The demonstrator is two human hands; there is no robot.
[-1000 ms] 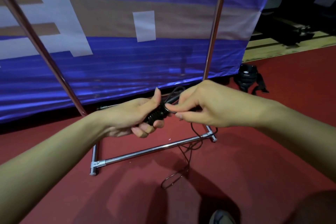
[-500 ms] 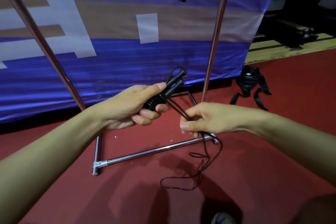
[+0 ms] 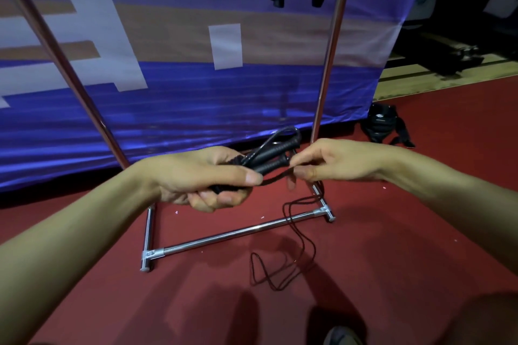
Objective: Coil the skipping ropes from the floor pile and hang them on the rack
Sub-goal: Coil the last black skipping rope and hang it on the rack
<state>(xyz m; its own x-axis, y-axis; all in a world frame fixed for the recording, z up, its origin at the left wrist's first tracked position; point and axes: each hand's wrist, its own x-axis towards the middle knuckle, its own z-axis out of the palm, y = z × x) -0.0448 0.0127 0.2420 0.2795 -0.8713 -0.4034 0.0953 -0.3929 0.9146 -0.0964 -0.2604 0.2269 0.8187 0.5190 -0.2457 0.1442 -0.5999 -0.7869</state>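
Coiling under way!
Left hand [image 3: 201, 176] grips the black ribbed handles [image 3: 266, 158]; right hand [image 3: 330, 161] pinches the thin dark cord [image 3: 304, 235]; next, wind the floor slack.

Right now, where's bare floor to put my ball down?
Bare red carpet lies left of the trailing rope cord, in front of the rack's base bar. More lies far right, below the black strap bundle. Around the cord loops it's crowded.
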